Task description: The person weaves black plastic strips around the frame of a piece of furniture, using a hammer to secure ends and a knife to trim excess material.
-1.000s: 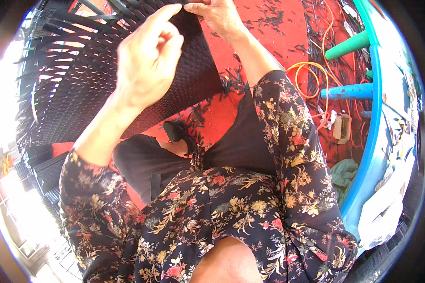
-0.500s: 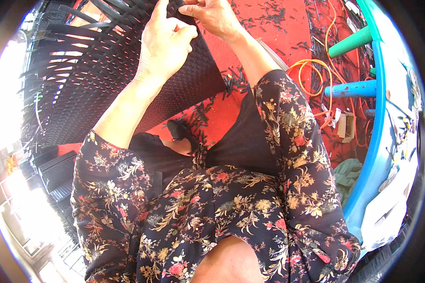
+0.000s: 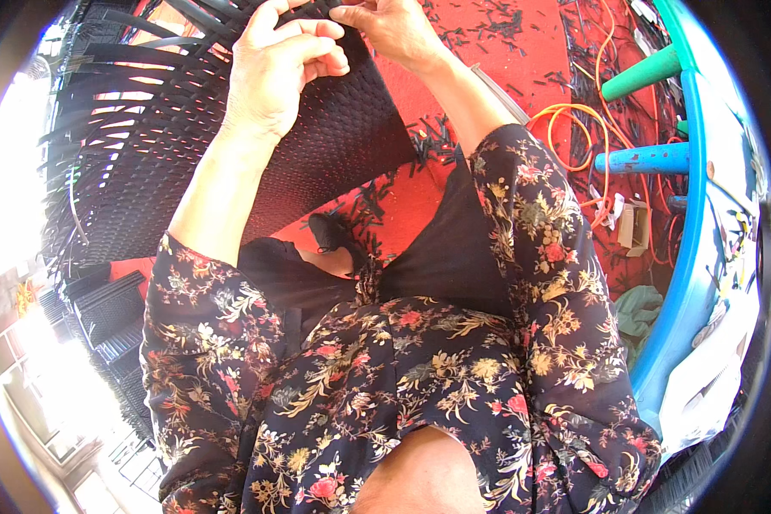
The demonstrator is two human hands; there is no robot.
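Status: both hands up at the top edge of the black woven panel (image 3: 231, 163), which leans in front of the person over the red floor (image 3: 505, 51). Left hand (image 3: 274, 77) has its grip curled narrow, fingertips pinching a black strip at the panel's upper edge; right hand (image 3: 394, 30) meets it there, thumb and forefinger closed on the same strip end. Progress, my read: the centre and right part of the panel are tightly woven, dense and even. The left side is open, loose black strips (image 3: 103, 111) fanning out with light showing through the gaps, so a good share of weaving is left. Cut offcuts (image 3: 428, 141) litter the floor just beside the panel's right edge. Orange cord (image 3: 587, 146) and blue frame (image 3: 702, 214) sit off to the right, well apart from the work. Delta versus one second ago: left hand was spread flat, palm on the weave, fingers open; it has since closed and moved up to join the right hand at the edge. Right hand has barely shifted.
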